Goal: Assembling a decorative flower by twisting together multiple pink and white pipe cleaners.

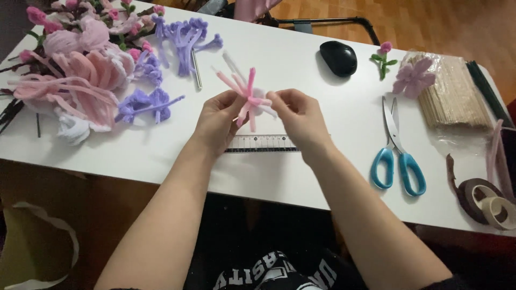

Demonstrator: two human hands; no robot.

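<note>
**Both hands pinch a bundle of pink and white pipe cleaners above the ruler**

On the far left of the white table [301, 177] lies a heap of finished pink chenille flowers [75, 70], with purple chenille flowers [145, 104] just beside it and more purple stems [185, 37] further back.

The left hand [217, 119] comes up from the lower left, forearm angled toward the table's middle, wrist fairly straight. Its fingers are curled and its thumb and fingertips are closed on the left side of the pipe cleaner bundle [249, 99], gripping it near the point where the strands cross. The bundle is held just above the table, over the far edge of a clear ruler [262, 144], its pink and white ends fanning up and down.

The right hand [298, 115] reaches in from the lower right, knuckles toward the camera, fingers bent in a tight pinch on the right side of the same crossing point. The two hands almost touch.

To do this step well, I judge that the grip should stay right at the crossing so the strands do not slip apart, with one hand anchoring while the other works the wire, and the loose ends kept evenly spread.

Further right sit a black computer mouse [338, 57], a small pink bud on a green stem [384, 58], blue-handled scissors [396, 156], a bag of wooden sticks [454, 94] with a mauve flower [413, 78] resting on it, and rolls of floral tape [486, 201] near the edge.
</note>
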